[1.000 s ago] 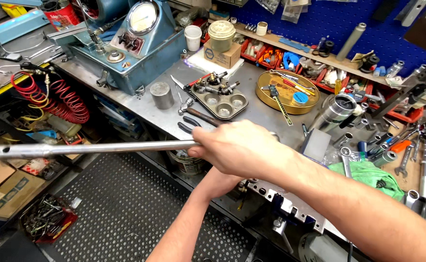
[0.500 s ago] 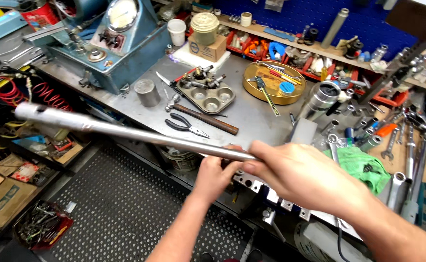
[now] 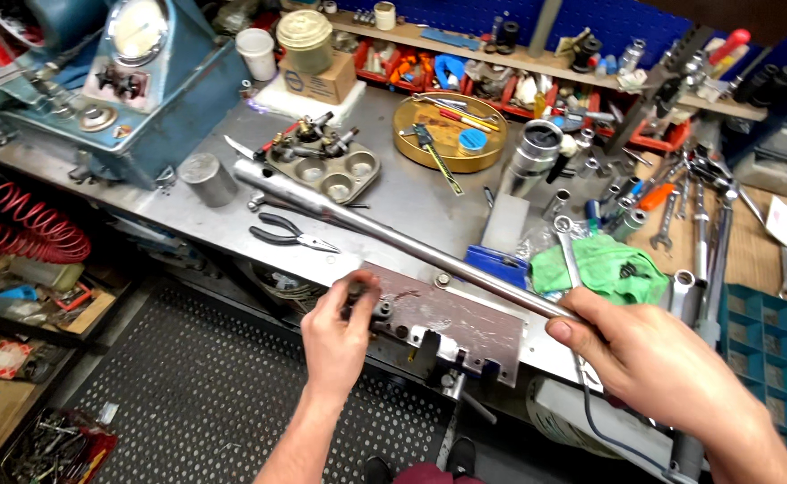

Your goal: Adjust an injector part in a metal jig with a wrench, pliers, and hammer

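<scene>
hands 2 | long steel bar (image 3: 393,237) 1 | pliers (image 3: 293,237) 1 | muffin tin (image 3: 335,175) 1 | green rag (image 3: 604,269) 1

left hand (image 3: 338,333) reaching up from the bottom edge, fingers curling tight, thumb tucked on top | right hand (image 3: 657,358) coming in from the lower right, fingers wrapping closed, forearm angling up-left | both arms bare

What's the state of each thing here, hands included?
long metal bar: lying slantwise over the bench, gripped at its near end
right hand: closed on the bar's end
left hand: fingers pinching a small dark part on the plate's left end
metal plate: flat at the bench edge
pliers: lying shut
green rag: crumpled
muffin tray: upright, small parts in some cups
</scene>
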